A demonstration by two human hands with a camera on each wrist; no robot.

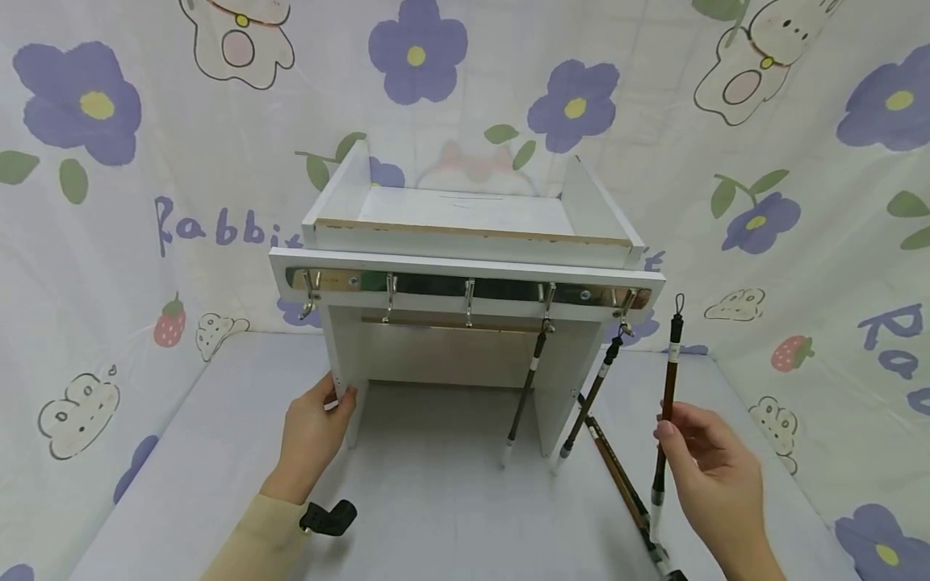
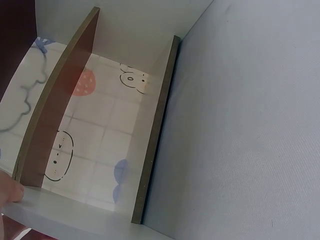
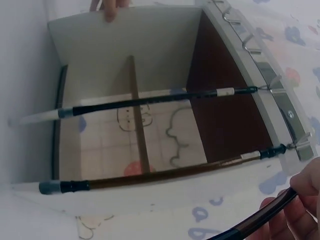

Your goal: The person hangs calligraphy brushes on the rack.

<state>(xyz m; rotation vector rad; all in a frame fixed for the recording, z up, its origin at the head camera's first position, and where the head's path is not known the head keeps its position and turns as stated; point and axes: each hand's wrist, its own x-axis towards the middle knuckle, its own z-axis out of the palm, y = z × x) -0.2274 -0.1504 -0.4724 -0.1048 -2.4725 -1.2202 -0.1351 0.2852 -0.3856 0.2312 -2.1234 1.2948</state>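
Observation:
A white shelf unit (image 1: 472,262) bears a shiny strip of metal hooks (image 1: 469,298) along its front board. My left hand (image 1: 312,440) grips the edge of the unit's left side panel (image 1: 347,355), thumb in front. Held between thumb and fingers of my right hand (image 1: 715,476) is a dark brown calligraphy brush (image 1: 670,379), nearly upright, its hanging loop at the top and a whitish tip below. This brush is right of the unit, apart from the hooks. Two similar brushes, a dark one (image 3: 165,100) and a brown one (image 3: 150,178), hang by loops from the two rightmost hooks.
More brushes (image 1: 617,468) lie on the white tabletop (image 1: 450,516) between the unit and my right hand. A black wrist device (image 1: 328,518) sits at my left sleeve. Behind the table hangs a white cloth (image 1: 240,153) printed with flowers and rabbits.

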